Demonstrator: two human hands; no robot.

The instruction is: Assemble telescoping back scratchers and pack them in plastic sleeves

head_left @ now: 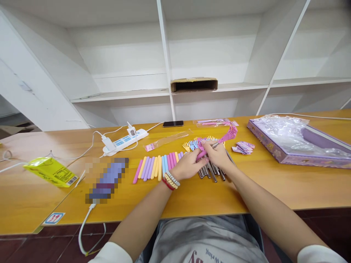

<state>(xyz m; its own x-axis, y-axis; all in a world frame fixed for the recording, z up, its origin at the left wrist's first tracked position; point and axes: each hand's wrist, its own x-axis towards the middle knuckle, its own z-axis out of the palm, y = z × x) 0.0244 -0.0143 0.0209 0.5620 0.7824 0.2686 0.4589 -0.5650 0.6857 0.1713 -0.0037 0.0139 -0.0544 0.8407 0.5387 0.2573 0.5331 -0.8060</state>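
Observation:
Both hands are on a pink back scratcher (pixel 229 133), whose claw-shaped head points up and to the right. My left hand (pixel 188 166) is closed around its pink handle. Closer to the head, my right hand (pixel 219 156) grips the rod, its fingers partly hiding it. Beneath my hands lie several metal rods (pixel 211 171) with yellow, blue and pink claw heads (pixel 187 147) at their far ends. Left of them is a row of loose handle sleeves (pixel 149 168) in pink, yellow, purple and blue. A stack of small printed cards (pixel 243 147) lies right of my right hand.
A purple box (pixel 285 159) with clear plastic bags (pixel 285 135) stands at right. Clear packaging (pixel 170 140) and a packed pink item (pixel 214 122) lie toward the back. Leftward are a power strip (pixel 126 141), black phone (pixel 173 124), pixelated device (pixel 108 180) and yellow carton (pixel 51 171).

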